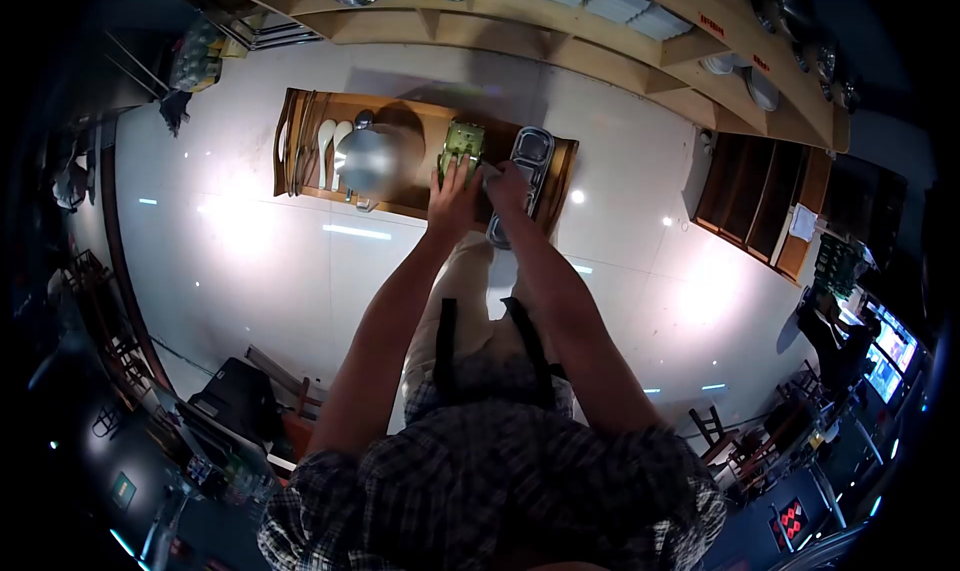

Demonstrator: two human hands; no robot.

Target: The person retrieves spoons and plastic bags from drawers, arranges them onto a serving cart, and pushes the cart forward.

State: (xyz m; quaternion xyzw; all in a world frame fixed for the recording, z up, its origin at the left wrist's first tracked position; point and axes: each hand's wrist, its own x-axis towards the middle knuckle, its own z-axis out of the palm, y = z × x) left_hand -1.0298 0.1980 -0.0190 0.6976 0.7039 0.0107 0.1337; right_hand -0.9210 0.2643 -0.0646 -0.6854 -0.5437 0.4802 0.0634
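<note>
A wooden tray-like table stands in front of me. On it sits a green, boxy item; my left hand touches its near side with the fingers spread. Just to the right, my right hand is closed, with a small pale thing at its fingertips that I cannot make out. Beside and partly under this hand lies a steel compartment tray. Left of the green item is a round, shiny metal bowl or lid, blurred by glare. Two white spoons and a dark ladle lie near it.
Long thin sticks lie at the table's left end. A wooden shelf with stacked white items and metalware runs along the back. A wooden cabinet stands at the right. Chairs and a person are at the far right.
</note>
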